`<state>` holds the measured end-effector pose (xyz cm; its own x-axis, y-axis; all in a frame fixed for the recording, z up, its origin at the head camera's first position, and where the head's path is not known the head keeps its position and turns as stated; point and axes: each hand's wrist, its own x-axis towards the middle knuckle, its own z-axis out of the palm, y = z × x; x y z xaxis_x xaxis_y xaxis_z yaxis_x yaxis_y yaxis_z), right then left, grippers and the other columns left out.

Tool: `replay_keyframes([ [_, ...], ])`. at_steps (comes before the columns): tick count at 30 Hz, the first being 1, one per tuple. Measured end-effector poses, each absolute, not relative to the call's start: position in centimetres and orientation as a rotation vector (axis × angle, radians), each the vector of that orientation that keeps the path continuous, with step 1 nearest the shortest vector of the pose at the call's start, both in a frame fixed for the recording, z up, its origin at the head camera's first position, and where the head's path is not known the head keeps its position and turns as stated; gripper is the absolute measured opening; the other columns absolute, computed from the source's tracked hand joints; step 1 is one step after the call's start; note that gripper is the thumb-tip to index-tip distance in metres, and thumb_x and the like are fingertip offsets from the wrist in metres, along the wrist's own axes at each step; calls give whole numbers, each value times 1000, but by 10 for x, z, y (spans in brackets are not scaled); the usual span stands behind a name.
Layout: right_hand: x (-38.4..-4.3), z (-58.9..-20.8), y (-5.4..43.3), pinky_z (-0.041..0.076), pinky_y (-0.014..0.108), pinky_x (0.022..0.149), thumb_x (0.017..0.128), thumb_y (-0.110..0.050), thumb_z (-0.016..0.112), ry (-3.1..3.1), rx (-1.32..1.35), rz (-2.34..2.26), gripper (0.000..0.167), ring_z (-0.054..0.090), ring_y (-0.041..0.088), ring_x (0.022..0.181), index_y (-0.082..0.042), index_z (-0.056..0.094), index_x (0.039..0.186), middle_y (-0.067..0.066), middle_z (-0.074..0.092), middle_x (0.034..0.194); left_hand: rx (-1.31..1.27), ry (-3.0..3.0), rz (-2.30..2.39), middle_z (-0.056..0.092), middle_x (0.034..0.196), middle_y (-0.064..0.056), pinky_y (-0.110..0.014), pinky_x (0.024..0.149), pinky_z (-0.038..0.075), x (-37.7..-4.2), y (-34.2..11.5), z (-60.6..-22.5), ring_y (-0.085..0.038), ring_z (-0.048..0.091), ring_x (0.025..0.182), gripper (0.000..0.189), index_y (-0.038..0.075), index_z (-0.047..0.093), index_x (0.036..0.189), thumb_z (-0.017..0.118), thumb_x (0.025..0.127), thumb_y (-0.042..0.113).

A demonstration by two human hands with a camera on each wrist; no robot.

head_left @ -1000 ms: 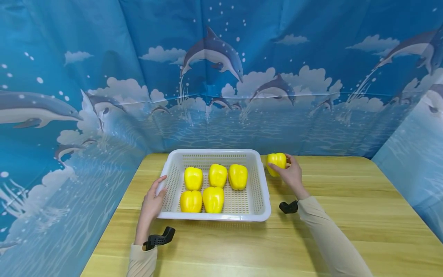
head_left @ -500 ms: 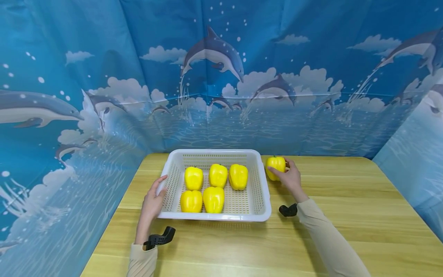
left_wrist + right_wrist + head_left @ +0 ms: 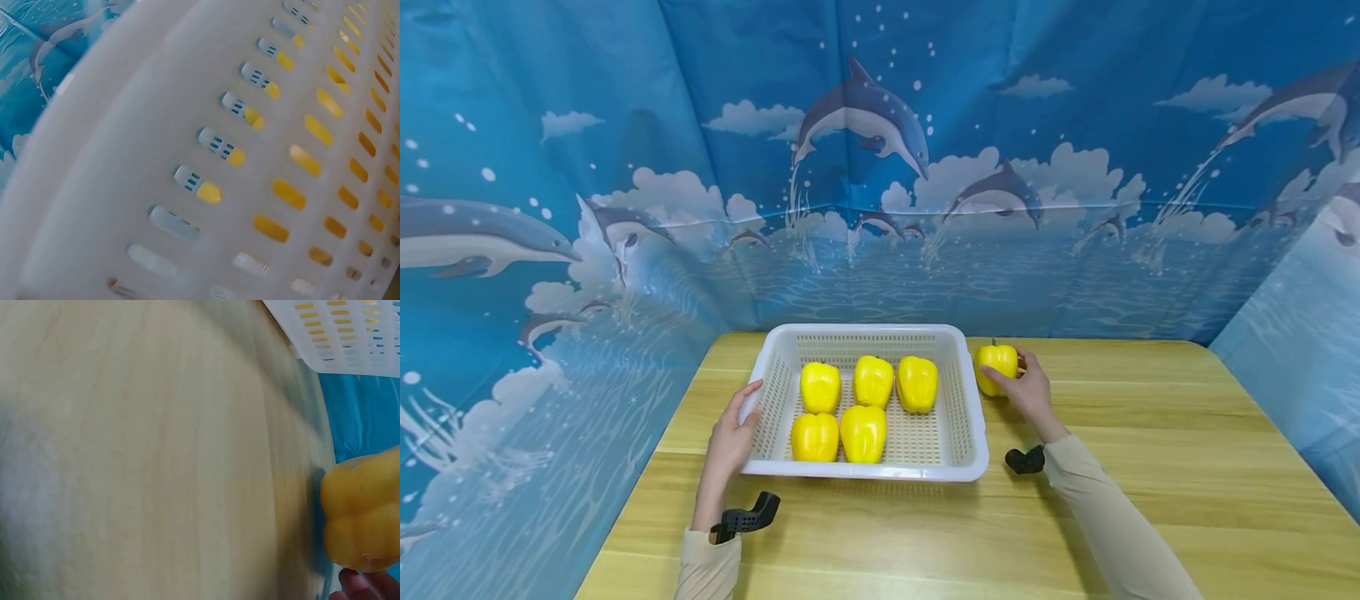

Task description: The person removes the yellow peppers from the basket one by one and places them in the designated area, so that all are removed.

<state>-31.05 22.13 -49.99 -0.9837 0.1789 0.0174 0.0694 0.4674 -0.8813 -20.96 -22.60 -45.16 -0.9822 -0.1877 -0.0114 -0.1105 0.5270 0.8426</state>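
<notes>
A yellow bell pepper [image 3: 996, 369] stands stem up to the right of the white basket, held between the thumb and fingers of my right hand [image 3: 1033, 390]. In the right wrist view, that bell pepper [image 3: 365, 515] shows at the right edge, with fingertips [image 3: 356, 584] against it. Whether its base fully rests on the table cannot be told. My left hand [image 3: 730, 433] rests against the left rim of the perforated basket [image 3: 865, 469]. Several yellow bell peppers [image 3: 862, 433] stand inside. The left wrist view shows the basket's slotted wall [image 3: 144, 144], with yellow through the slots.
The wooden table [image 3: 1135, 467] reaches beyond the basket on both sides. A blue dolphin-print curtain [image 3: 880, 275] hangs close behind its back edge. Black wrist mounts [image 3: 748, 514] stick out from both arms.
The pepper in my right hand has come slightly down and toward me, and has tipped so its stem now points up. The left hand and basket have stayed put.
</notes>
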Motion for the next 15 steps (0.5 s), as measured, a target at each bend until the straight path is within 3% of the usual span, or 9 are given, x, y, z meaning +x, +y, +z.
replay_keyframes([
  [15, -314, -509, 221, 39, 49, 94, 83, -53, 66, -2603, -227, 1558, 96, 41, 40, 120, 0, 20, 148, 27, 34, 141, 252, -2671, -1475, 44, 138, -22, -36, 67, 47, -210, -226, -451, -33, 60, 94, 44, 24, 38, 144, 44, 101, 17],
])
